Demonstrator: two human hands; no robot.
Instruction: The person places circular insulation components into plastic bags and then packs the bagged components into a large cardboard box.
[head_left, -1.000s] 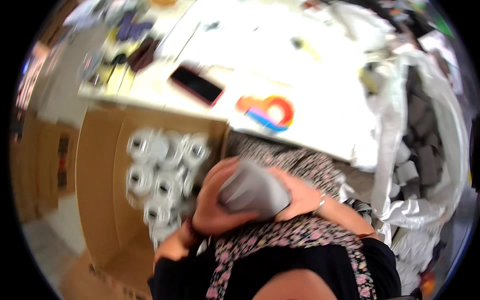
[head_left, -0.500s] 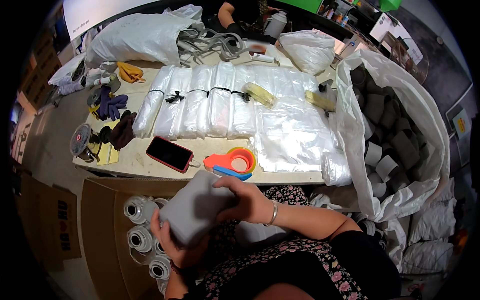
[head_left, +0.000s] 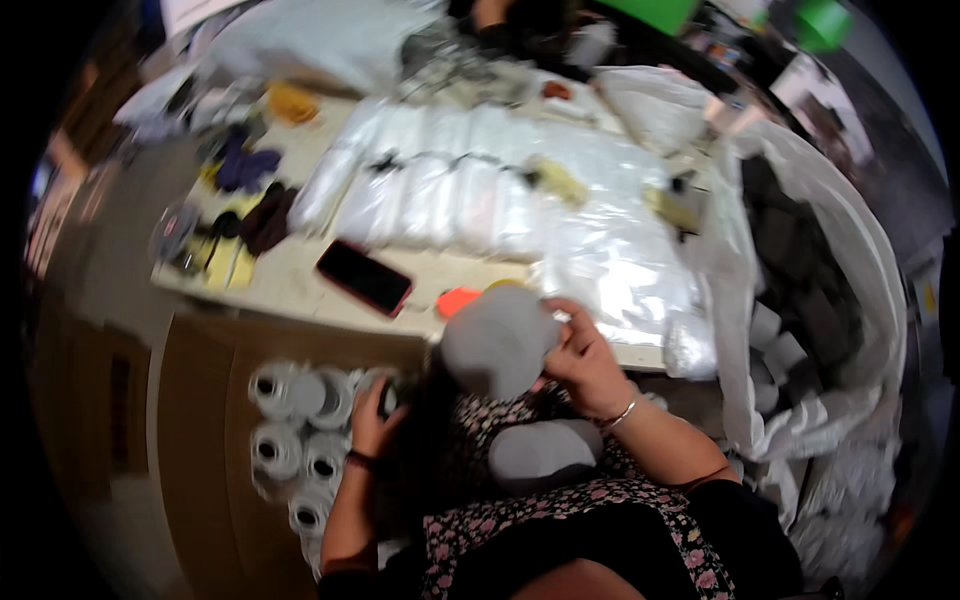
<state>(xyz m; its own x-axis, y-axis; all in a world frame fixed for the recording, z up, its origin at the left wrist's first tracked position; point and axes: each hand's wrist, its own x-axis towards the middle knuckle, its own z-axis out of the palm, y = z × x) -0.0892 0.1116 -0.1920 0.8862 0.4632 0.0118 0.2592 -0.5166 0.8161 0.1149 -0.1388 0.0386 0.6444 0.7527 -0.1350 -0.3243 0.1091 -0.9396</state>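
Observation:
My right hand (head_left: pixel 585 362) grips a smooth grey rounded shell (head_left: pixel 498 338) by its right side, over my lap and in front of the table edge. Down at the left, my left hand (head_left: pixel 374 420) curls its fingers round the mouth of a white bottle (head_left: pixel 388 402) at the right side of a cardboard box; motion blurs the grip. More white bottles (head_left: pixel 275 450) with round open mouths stand in the box, in clear wrap. A second grey shell (head_left: pixel 543 455) lies on my floral apron.
A big white sack (head_left: pixel 735 400) of grey sleeves stands at the right. On the table (head_left: pixel 285 290) lie bundles of clear plastic bags (head_left: pixel 430 195), a phone (head_left: pixel 364 277), an orange tape dispenser (head_left: pixel 458 301) and gloves (head_left: pixel 245 168). Another person (head_left: pixel 535 20) works beyond the table.
My left hand has let go of the grey shell and moved down to the box's bottles. My right hand alone has carried the shell rightward and turned it. The view has shifted and blurred.

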